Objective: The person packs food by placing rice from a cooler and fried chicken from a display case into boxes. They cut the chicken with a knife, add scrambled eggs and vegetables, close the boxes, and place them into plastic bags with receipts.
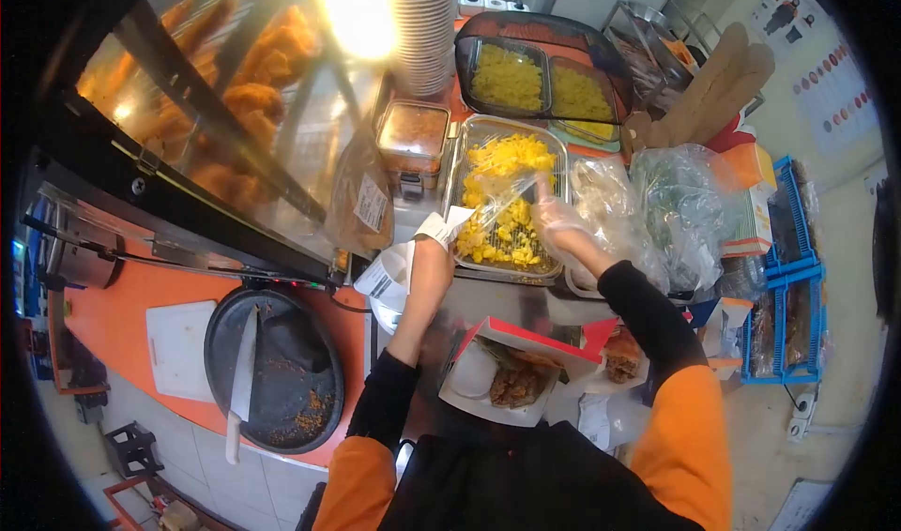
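Note:
My left hand [443, 229] and my right hand [560, 223], both in clear plastic gloves, reach over a metal tray [462, 160] full of yellow food pieces [511, 156]. Between them they hold a clear plastic bag [499, 198], stretched above the tray. A paper slip or glove cuff shows white at my left wrist. Close to my body stands an open red-and-white cardboard box [526, 339] with fried pieces [516, 386] and a white lid or cup inside.
A glass warming case [235, 109] with fried food fills the left. A round dark tray [272, 362] carries a knife [242, 381] beside a white cutting board [178, 348]. Further back are a cup stack [422, 24], covered yellow pans [540, 81], bagged greens [680, 203], and blue crates [788, 287].

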The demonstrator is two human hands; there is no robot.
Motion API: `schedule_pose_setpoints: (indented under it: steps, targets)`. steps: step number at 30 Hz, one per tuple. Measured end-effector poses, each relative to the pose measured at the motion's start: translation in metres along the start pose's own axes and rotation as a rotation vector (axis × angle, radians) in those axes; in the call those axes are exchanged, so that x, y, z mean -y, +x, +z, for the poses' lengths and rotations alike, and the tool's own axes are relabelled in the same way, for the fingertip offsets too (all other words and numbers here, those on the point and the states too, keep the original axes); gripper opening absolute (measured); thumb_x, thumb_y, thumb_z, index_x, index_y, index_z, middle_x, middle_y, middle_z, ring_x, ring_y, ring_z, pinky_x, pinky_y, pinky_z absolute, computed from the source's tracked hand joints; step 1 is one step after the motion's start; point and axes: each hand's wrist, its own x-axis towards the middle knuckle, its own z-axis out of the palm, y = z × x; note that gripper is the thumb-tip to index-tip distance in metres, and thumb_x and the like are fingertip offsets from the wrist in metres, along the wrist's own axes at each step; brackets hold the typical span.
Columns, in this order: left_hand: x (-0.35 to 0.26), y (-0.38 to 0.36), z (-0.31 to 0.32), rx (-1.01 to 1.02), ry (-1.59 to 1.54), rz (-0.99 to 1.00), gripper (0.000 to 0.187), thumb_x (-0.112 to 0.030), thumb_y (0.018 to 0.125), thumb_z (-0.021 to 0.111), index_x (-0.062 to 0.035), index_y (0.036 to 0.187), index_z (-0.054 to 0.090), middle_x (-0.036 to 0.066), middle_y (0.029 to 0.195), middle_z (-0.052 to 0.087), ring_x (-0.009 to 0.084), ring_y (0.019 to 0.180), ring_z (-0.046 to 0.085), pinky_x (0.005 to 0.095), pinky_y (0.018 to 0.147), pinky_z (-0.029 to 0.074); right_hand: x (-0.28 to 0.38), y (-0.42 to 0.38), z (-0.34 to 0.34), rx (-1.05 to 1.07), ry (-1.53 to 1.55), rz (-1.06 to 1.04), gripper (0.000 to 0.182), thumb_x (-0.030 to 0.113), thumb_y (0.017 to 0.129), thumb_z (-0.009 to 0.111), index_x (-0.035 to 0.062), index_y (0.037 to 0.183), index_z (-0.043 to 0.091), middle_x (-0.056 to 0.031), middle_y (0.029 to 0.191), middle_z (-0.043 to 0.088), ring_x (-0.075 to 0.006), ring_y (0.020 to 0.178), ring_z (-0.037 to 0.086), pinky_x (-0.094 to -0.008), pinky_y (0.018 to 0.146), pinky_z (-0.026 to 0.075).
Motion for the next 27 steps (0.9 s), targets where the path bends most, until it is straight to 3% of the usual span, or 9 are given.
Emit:
schedule_pose_setpoints:
  steps: [4,5,7,9,15,21,24,25,27]
  targets:
    - [-0.001,0.001,-0.001,-0.011,0.005,0.004,0.037,0.005,0.07,0.053,-0.0037,0.105,0.058,0.022,0.097,0.057,0.0383,0.089,0.054,0.0405,0.077,0.043,0.005,-0.001,0.001,0.388,0.058,-0.126,0.064,0.02,0.083,0.043,0.0036,0.137,0.013,-0.0194,0.076,0.057,-0.0289,0.064,0.054,-0.0404,0.057,0.041]
    - [-0.005,0.002,-0.003,-0.006,0.004,0.003,0.037,0.005,0.07,0.054,-0.0037,0.105,0.058,0.022,0.097,0.057,0.0383,0.089,0.054,0.0405,0.077,0.043,0.003,0.002,0.004,0.489,0.119,-0.042,0.055,0.02,0.083,0.042,0.001,0.131,0.024,-0.0165,0.079,0.058,-0.0248,0.066,0.054,-0.0377,0.058,0.042]
    - [-0.008,0.003,-0.006,0.005,0.009,0.003,0.038,0.005,0.069,0.054,-0.0041,0.106,0.058,0.022,0.097,0.057,0.0384,0.09,0.054,0.0404,0.077,0.043,-0.037,0.036,0.033,0.652,-0.294,-0.339,0.046,0.019,0.082,0.043,-0.0001,0.123,0.032,-0.0161,0.081,0.058,-0.0239,0.067,0.055,-0.0366,0.059,0.043]
    - [-0.008,0.002,-0.007,0.013,0.023,0.001,0.039,0.005,0.069,0.054,-0.0049,0.106,0.058,0.022,0.097,0.057,0.0384,0.09,0.054,0.0404,0.077,0.043,0.004,0.003,-0.004,0.622,-0.021,-0.134,0.033,0.021,0.081,0.045,-0.0006,0.106,0.041,-0.0179,0.079,0.059,-0.0285,0.071,0.058,-0.0377,0.062,0.045]
    - [-0.003,0.003,-0.004,-0.024,0.027,0.086,0.038,0.004,0.069,0.055,-0.0051,0.105,0.058,0.022,0.095,0.057,0.0386,0.088,0.055,0.0403,0.076,0.044,0.025,-0.042,-0.027,0.248,-0.378,-0.509,0.044,0.031,0.08,0.055,-0.0012,0.107,0.042,-0.0236,0.084,0.058,-0.0374,0.081,0.057,-0.0431,0.068,0.045]
    - [-0.022,0.002,-0.026,-0.008,-0.076,-0.057,0.033,-0.004,0.073,0.059,-0.0016,0.106,0.057,0.023,0.094,0.057,0.0399,0.087,0.055,0.0411,0.074,0.044,0.015,-0.036,-0.021,0.143,-0.29,-0.386,0.05,0.039,0.08,0.054,0.0034,0.114,0.049,-0.0208,0.096,0.059,-0.0352,0.09,0.057,-0.0424,0.074,0.045]
    - [-0.025,-0.007,-0.046,0.011,0.042,-0.218,0.032,-0.011,0.077,0.059,0.0004,0.107,0.055,0.022,0.091,0.06,0.0382,0.083,0.057,0.0406,0.071,0.044,-0.001,-0.022,-0.016,-0.079,-0.076,-0.413,0.047,0.038,0.08,0.055,0.0037,0.111,0.052,-0.0203,0.092,0.059,-0.0337,0.084,0.057,-0.04,0.07,0.045]
    - [-0.026,-0.012,-0.052,-0.062,0.0,-0.223,0.03,-0.014,0.079,0.059,0.001,0.106,0.055,0.02,0.088,0.061,0.035,0.079,0.059,0.039,0.069,0.045,0.0,-0.022,-0.025,0.124,0.268,-0.379,0.048,0.041,0.081,0.053,0.0034,0.11,0.053,-0.0172,0.088,0.06,-0.0295,0.078,0.056,-0.0373,0.069,0.043]
    - [-0.05,-0.024,-0.073,-0.125,-0.06,-0.244,0.032,-0.018,0.082,0.056,0.0054,0.103,0.054,0.023,0.083,0.06,0.0344,0.077,0.06,0.039,0.066,0.044,-0.015,0.002,-0.02,0.216,0.2,-0.201,0.058,0.05,0.079,0.053,0.006,0.118,0.049,-0.0159,0.095,0.06,-0.0267,0.085,0.056,-0.0362,0.075,0.043]
